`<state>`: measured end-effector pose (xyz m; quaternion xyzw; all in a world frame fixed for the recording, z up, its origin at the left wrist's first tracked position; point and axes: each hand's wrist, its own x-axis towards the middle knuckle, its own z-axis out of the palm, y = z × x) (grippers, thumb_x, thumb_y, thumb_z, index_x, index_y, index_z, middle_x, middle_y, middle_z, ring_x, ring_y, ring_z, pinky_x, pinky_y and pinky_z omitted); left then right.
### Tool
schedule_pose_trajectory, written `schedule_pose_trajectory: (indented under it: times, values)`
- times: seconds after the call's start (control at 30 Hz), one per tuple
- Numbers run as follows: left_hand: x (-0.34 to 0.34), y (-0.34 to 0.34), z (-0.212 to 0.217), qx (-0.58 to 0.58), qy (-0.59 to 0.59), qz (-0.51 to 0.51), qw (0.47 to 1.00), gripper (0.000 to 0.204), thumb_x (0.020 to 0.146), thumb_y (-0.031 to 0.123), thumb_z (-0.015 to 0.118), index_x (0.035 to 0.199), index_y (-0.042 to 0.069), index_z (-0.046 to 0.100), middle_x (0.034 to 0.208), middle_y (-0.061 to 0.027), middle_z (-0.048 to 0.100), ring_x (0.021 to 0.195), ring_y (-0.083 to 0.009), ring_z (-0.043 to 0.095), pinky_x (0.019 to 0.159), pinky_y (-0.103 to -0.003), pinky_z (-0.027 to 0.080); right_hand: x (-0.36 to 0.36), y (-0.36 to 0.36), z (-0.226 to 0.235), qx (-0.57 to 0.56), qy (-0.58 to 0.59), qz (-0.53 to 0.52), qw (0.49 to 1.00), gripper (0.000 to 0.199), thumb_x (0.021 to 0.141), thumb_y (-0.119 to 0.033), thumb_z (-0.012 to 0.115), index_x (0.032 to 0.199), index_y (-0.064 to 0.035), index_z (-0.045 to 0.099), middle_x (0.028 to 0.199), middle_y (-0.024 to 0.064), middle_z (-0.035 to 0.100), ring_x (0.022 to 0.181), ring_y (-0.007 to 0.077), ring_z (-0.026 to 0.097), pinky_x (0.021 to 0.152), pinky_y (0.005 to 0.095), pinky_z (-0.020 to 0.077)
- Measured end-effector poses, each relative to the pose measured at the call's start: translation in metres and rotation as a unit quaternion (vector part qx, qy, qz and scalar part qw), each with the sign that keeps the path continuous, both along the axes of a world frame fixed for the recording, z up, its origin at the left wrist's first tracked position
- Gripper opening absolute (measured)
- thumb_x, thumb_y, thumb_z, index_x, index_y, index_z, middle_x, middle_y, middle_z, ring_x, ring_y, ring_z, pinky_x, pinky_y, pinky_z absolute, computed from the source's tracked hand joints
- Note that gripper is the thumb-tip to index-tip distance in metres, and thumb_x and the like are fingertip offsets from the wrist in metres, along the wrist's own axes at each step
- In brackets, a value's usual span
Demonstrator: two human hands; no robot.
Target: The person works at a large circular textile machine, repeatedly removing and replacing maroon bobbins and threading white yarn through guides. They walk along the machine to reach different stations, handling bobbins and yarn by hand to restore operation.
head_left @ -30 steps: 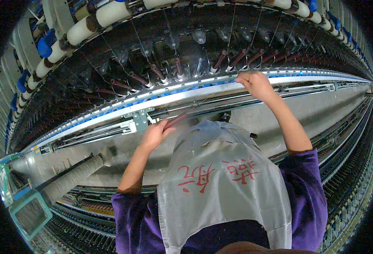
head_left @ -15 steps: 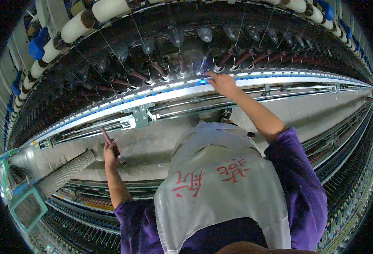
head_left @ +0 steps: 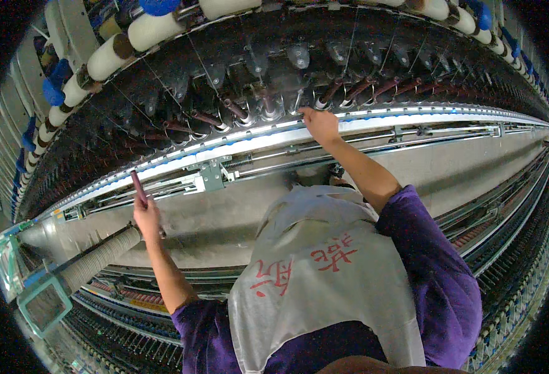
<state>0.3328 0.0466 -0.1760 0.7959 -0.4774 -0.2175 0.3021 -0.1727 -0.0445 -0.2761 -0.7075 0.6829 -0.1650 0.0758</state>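
Observation:
My left hand is closed around a slim maroon bobbin tube. The tube points up and its top overlaps the front edge of the long white rail of a spinning frame. At the rail's middle, my right hand has its fingers bent and pressed together beside a bare metal spindle. What those fingertips grip, if anything, is too small to make out. Standing right of that spindle is a maroon bobbin; another maroon bobbin leans to the left.
White roving bobbins with blue holders hang along the top. Under the rail sit a green-grey bracket and metal rods. A ribbed hose lies at lower left by a green-framed window. Another machine row runs behind me.
My left hand has moved up and to the left with the bobbin tube, closer to the rail. My right hand stays by the spindle, shifted slightly. The blue glow beside it is gone.

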Motion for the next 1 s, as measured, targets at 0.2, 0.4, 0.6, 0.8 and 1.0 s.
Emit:
schedule_pose_trajectory:
  times: [0.2, 0.4, 0.6, 0.8, 1.0]
  values:
    - [-0.053, -0.026, 0.069, -0.077, -0.297, -0.121, 0.944, 0.018, 0.08, 0.013, 0.064, 0.092, 0.002, 0.055, 0.079, -0.0135, 0.062, 0.071, -0.0297, 0.06, 0.066, -0.037, 0.046, -0.042, 0.023, 0.054, 0.04, 0.083, 0.092, 0.992, 0.017, 0.08, -0.02, 0.057, 0.093, -0.0205, 0.068, 0.064, 0.0113, 0.061, 0.057, 0.03, 0.06, 0.051, 0.0424, 0.0494]
    - [-0.215, -0.042, 0.084, -0.119, 0.185, -0.254, 0.942, 0.026, 0.078, 0.0, 0.066, 0.102, 0.001, 0.055, 0.102, -0.0092, 0.06, 0.092, -0.0162, 0.059, 0.083, -0.029, 0.048, -0.071, 0.092, 0.17, 0.332, -0.316, 0.163, 0.874, 0.02, 0.083, -0.024, 0.06, 0.09, -0.0067, 0.067, 0.082, 0.0113, 0.067, 0.073, 0.0218, 0.063, 0.067, 0.034, 0.0486]
    - [-0.359, -0.093, 0.091, -0.27, 0.157, -0.331, 0.891, 0.023, 0.078, 0.002, 0.065, 0.098, 0.0, 0.053, 0.1, -0.0125, 0.062, 0.087, -0.0204, 0.062, 0.077, -0.03, 0.049, -0.06, 0.099, 0.25, 0.256, -0.383, 0.256, 0.85, 0.016, 0.083, -0.018, 0.063, 0.088, -0.0034, 0.066, 0.074, 0.006, 0.064, 0.066, 0.0135, 0.057, 0.061, 0.0284, 0.0453]
    - [-0.389, -0.112, 0.08, -0.193, 0.112, -0.266, 0.938, 0.028, 0.082, 0.016, 0.065, 0.102, 0.002, 0.052, 0.083, -0.0129, 0.064, 0.078, -0.0207, 0.061, 0.07, -0.031, 0.047, -0.087, 0.12, 0.277, 0.253, -0.476, 0.261, 0.801, 0.015, 0.084, -0.017, 0.064, 0.087, -0.0025, 0.065, 0.07, 0.0039, 0.06, 0.06, 0.0106, 0.052, 0.054, 0.0268, 0.0402]
    - [-0.421, -0.12, 0.006, -0.114, 0.082, -0.165, 0.976, 0.034, 0.09, 0.032, 0.052, 0.098, -0.002, 0.053, 0.086, -0.0237, 0.061, 0.08, -0.0387, 0.058, 0.07, -0.04, 0.045, -0.119, 0.117, 0.329, 0.183, -0.57, 0.339, 0.725, 0.011, 0.082, -0.015, 0.065, 0.085, -0.0044, 0.067, 0.068, 0.0045, 0.062, 0.058, 0.012, 0.053, 0.051, 0.0275, 0.0402]
